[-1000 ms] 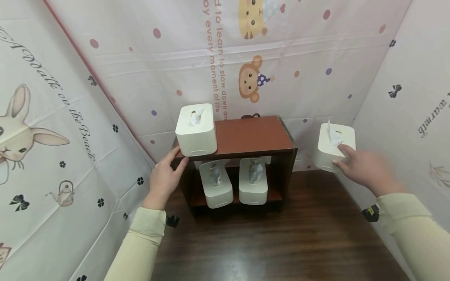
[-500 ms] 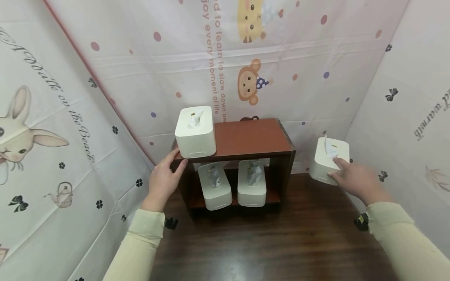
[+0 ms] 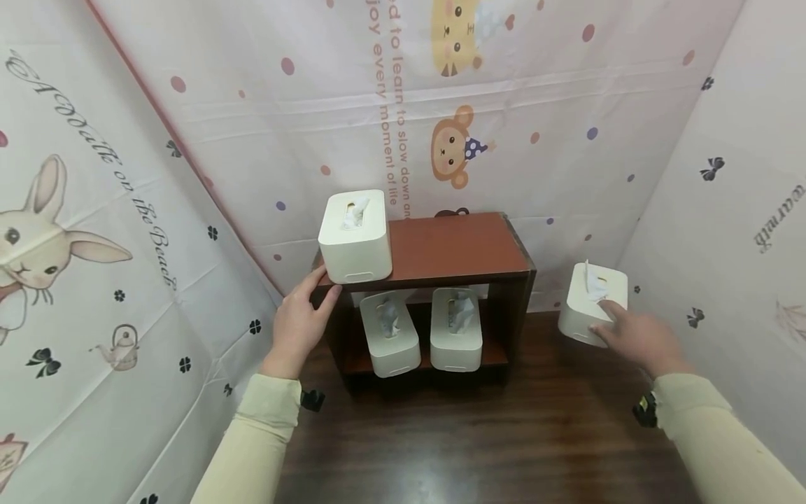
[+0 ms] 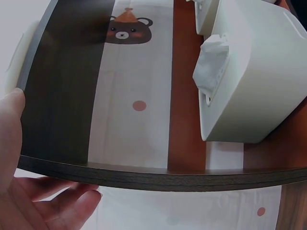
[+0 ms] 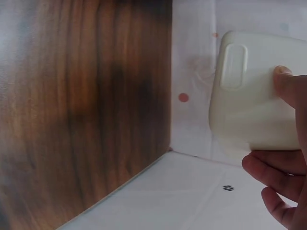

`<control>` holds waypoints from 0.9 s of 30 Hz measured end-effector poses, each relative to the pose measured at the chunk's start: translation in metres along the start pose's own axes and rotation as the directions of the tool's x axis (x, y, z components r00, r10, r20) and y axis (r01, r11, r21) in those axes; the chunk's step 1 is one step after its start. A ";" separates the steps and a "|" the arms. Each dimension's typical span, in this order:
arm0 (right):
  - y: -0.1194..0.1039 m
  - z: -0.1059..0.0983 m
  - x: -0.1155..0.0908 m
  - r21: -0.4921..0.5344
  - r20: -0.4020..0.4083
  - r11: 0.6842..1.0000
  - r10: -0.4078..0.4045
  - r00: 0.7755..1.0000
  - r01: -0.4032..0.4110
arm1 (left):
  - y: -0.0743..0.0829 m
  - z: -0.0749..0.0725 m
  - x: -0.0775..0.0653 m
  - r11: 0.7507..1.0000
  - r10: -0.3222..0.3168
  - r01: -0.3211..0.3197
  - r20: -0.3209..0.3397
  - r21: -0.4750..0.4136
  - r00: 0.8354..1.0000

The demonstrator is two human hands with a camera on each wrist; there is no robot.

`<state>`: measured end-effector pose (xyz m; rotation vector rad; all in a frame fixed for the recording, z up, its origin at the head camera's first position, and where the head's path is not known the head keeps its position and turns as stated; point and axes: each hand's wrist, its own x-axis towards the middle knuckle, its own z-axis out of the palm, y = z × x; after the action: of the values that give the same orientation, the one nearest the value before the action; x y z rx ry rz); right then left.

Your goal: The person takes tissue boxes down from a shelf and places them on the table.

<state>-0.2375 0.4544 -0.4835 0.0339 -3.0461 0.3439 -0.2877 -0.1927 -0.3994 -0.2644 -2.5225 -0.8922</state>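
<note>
A white tissue box (image 3: 581, 315) is gripped by my right hand (image 3: 642, 339), right of the low brown shelf (image 3: 456, 245). In the right wrist view, the thumb (image 5: 286, 86) presses the box's front and the fingers (image 5: 276, 175) lie at its side. Another tissue box (image 3: 357, 260) stands at the left end of the shelf top. My left hand (image 3: 296, 322) holds the shelf's upper left corner close to that box, thumb at the front edge. On the lower board sit two more tissue boxes, the left one (image 3: 393, 355) turned askew and the right one (image 3: 456, 355) straighter.
Patterned cloth walls (image 3: 264, 126) enclose the back and both sides. Dark wooden floor (image 3: 441, 448) stretches in front of the shelf and to its right. The right wall (image 3: 743, 231) stands close to my right hand. Tissue sticks up from each box's slot.
My right hand has lowered the tissue box beside the shelf, mostly in the first half second. My left hand has stayed at the shelf corner.
</note>
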 end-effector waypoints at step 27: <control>0.012 0.069 -0.016 0.028 0.016 1.000 0.003 1.000 -0.003 | 0.000 0.002 0.001 1.000 -0.020 0.020 0.005 0.017 1.000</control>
<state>-0.2272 0.4503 -0.5547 0.0342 -3.0575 0.3877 -0.2891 -0.1913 -0.4009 -0.2368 -2.5407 -0.8780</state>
